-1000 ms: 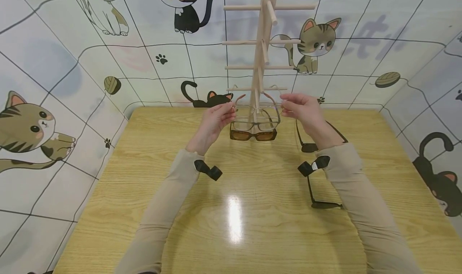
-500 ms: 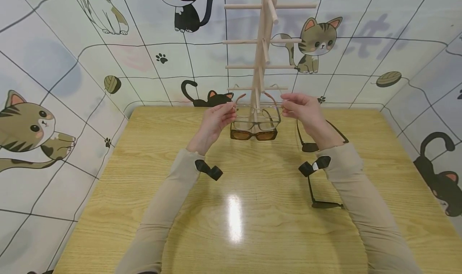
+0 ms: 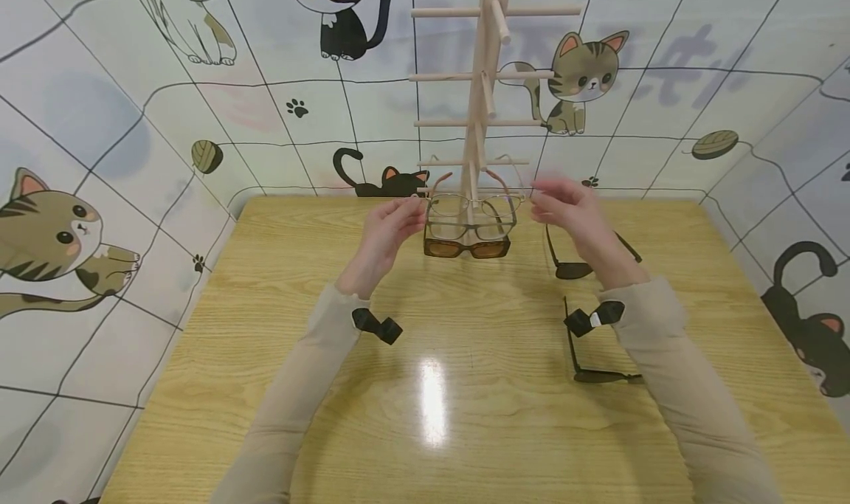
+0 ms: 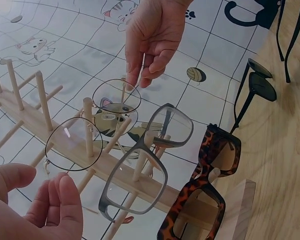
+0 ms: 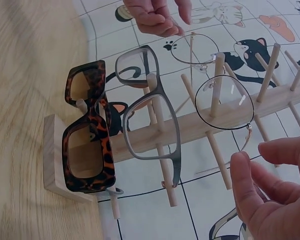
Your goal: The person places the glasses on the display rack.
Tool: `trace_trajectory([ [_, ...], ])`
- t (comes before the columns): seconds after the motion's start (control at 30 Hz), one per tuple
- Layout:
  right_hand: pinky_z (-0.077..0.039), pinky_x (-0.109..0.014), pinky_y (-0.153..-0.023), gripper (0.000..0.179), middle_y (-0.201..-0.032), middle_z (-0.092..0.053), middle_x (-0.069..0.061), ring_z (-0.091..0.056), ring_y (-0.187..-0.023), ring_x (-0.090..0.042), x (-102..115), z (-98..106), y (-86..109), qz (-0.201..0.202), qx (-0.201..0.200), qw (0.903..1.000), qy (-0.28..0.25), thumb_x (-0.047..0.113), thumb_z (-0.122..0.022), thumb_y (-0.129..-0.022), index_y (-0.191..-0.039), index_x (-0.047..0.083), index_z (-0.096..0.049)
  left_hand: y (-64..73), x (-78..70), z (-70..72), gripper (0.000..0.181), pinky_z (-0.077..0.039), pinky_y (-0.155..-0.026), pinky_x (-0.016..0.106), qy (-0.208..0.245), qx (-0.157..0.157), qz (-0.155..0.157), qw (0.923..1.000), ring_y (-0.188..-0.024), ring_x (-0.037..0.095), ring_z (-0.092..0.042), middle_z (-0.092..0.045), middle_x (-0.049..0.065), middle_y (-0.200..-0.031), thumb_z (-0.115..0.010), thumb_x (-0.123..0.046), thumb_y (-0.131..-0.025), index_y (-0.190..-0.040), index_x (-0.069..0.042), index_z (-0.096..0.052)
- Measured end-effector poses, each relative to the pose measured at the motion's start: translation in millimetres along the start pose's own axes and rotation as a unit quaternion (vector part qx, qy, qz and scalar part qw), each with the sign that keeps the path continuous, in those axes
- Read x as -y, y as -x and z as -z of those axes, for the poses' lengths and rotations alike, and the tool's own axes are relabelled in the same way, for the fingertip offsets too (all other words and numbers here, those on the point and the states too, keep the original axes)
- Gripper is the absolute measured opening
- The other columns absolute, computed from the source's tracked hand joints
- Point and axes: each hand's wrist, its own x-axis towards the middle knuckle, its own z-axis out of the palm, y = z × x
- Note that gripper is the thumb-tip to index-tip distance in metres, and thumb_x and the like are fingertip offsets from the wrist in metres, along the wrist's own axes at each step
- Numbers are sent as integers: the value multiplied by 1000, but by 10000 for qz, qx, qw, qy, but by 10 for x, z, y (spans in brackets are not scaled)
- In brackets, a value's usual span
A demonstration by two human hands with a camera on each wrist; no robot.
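Round thin-rimmed wire glasses (image 5: 235,105) sit on the upper of the occupied pegs of a wooden eyewear stand (image 3: 484,83). My left hand (image 3: 385,235) is beside their left hinge; in the left wrist view its thumb and fingers are apart with nothing between them. On the opposite side my right hand (image 3: 574,212) stands off the other hinge, thumb and fingers parted. Below hang grey-framed glasses (image 5: 157,93), and lowest, tortoiseshell sunglasses (image 5: 92,114) with brown lenses. All three pairs face the front.
Dark sunglasses (image 3: 571,270) lie on the wooden table (image 3: 372,430) right of the stand, partly behind my right forearm. Nearer, another dark pair (image 3: 598,376) lies partly under that sleeve. Bare pegs (image 3: 445,77) stick out higher up the stand. A cat-patterned backdrop stands behind.
Both hands have let go of the round wire glasses and moved outward, the right hand farther. The glasses stay on the stand.
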Motion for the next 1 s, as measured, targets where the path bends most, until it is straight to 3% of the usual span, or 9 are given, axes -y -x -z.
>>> trace_trajectory([
  [0.3,-53,-18,-76,34,-96,-59,-2,-61,-86,-10,-38,87,175,22,181,9990,413,15,-57,-94,-123,-2,-53,136,74,-7,10,-54,-65,20,-11,110,-21,9999,-64,12,-62,-65,4,-73,-58,0,-91,-85,-4,-65],
  [0.57,-54,-20,-76,28,-93,-61,1,-60,-84,-10,-91,142,323,197,249,9989,355,13,-58,-93,-118,1,-57,213,192,-6,5,-54,-64,20,-185,313,-75,9993,-64,11,-62,-65,3,-73,-59,0,-91,-90,1,-64],
  [0.77,-52,-18,-78,32,-99,-59,1,-60,-88,-8,-126,204,456,103,340,9970,689,19,-58,-94,-122,6,-55,277,292,-48,5,-54,-66,20,-310,420,-77,9986,-66,11,-63,-66,5,-78,-58,3,-90,-92,2,-63],
  [1.0,-53,-20,-77,34,-100,-61,5,-61,-87,-6,-180,280,600,48,113,9971,751,22,-60,-93,-122,4,-56,334,466,-141,26,-53,-65,19,-532,560,21,9970,-66,9,-62,-66,1,-77,-58,3,-90,-109,21,-53],
])
